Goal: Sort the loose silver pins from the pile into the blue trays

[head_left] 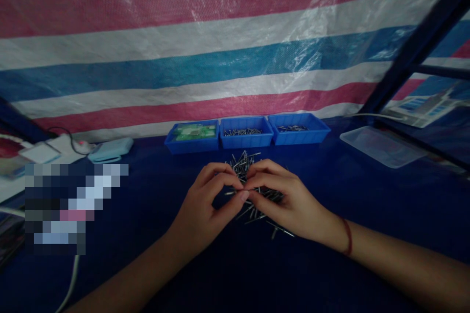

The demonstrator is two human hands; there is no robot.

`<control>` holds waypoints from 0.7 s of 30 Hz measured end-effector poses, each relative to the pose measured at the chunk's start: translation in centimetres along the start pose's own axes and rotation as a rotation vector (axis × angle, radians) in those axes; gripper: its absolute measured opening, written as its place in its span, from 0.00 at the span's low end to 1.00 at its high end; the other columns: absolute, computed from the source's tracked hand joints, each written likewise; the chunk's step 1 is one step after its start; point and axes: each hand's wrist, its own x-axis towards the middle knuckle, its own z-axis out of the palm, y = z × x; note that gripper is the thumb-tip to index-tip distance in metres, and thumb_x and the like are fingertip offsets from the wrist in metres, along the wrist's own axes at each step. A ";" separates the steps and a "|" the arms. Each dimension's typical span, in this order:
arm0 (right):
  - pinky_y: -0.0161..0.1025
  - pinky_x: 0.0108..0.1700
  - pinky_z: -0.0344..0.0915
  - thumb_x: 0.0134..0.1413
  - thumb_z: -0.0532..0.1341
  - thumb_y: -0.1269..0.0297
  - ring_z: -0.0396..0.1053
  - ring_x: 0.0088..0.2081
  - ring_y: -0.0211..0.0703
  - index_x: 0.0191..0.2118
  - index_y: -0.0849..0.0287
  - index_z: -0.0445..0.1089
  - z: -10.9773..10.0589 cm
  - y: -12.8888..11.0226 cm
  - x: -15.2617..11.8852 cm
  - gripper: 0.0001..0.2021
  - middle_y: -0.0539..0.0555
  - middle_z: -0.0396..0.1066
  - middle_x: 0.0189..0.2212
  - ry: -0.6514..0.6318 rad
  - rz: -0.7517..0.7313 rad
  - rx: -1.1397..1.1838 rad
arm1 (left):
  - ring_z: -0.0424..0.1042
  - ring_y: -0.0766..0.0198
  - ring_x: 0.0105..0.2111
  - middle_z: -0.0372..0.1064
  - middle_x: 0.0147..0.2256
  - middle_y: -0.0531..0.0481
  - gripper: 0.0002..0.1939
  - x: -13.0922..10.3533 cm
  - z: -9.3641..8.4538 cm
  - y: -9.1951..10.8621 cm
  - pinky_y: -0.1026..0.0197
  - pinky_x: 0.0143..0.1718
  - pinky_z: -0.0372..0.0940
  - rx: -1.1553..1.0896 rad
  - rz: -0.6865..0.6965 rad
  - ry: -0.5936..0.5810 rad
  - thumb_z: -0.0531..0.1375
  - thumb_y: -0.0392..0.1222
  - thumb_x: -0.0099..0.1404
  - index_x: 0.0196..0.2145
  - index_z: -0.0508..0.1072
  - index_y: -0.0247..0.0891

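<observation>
Nearest the camera, reaching in from the lower left with the left forearm (135, 274) and from the lower right with the right forearm (396, 257), with a dark red cord bracelet (348, 237) round the right wrist. Meeting tip to tip just above the worktop (235, 274), with thumb and fingers of the left hand (200, 210) bent rightward, and those of the right hand (301, 208) bent leftward. Pinching, as far as the dim view allows, one slim metal pin (248, 190) at that meeting point, with both sets of fingers pressed nearly together and the long axis apparently crosswise, from hand to hand. Equally near to both hands, right between the fingertips and mostly covered by them.

Spread on the worktop behind and below the pinch, in a loose pile of metal pins (253, 212), pointing in many directions. Reaching farther under the right hand than the left, with a few stray ends on the near side, slanting below the right palm. Lined up beyond the pile, side by side: a blue bin with green packets (194, 145), a middle blue bin (247, 141) and a right blue bin (301, 137), with more small metal pieces inside the last two.
</observation>
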 end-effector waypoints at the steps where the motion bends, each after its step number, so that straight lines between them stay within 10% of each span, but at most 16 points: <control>1: 0.39 0.40 0.67 0.54 0.57 0.73 0.67 0.39 0.39 0.37 0.58 0.70 0.0 0.0 0.0 0.07 0.54 0.65 0.36 -0.007 0.001 -0.007 | 0.65 0.63 0.41 0.62 0.39 0.51 0.02 0.0 0.0 0.0 0.57 0.44 0.62 -0.001 -0.008 -0.011 0.57 0.37 0.63 0.36 0.67 0.41; 13: 0.49 0.41 0.65 0.54 0.57 0.64 0.67 0.38 0.48 0.32 0.59 0.73 -8.0 7.4 2.0 0.08 0.57 0.68 0.34 0.518 0.190 -0.694 | 0.67 0.58 0.42 0.65 0.45 0.46 0.15 -0.2 0.7 -0.7 0.51 0.44 0.63 0.002 -0.170 -0.089 0.53 0.43 0.65 0.50 0.60 0.44; 21: 0.57 0.44 0.61 0.54 0.56 0.56 0.63 0.45 0.59 0.41 0.62 0.74 -8.4 9.7 1.3 0.17 0.64 0.67 0.43 0.408 0.345 -0.958 | 0.64 0.57 0.47 0.65 0.44 0.48 0.09 0.0 0.4 -2.0 0.48 0.49 0.60 0.069 -0.109 -0.145 0.53 0.39 0.66 0.44 0.66 0.42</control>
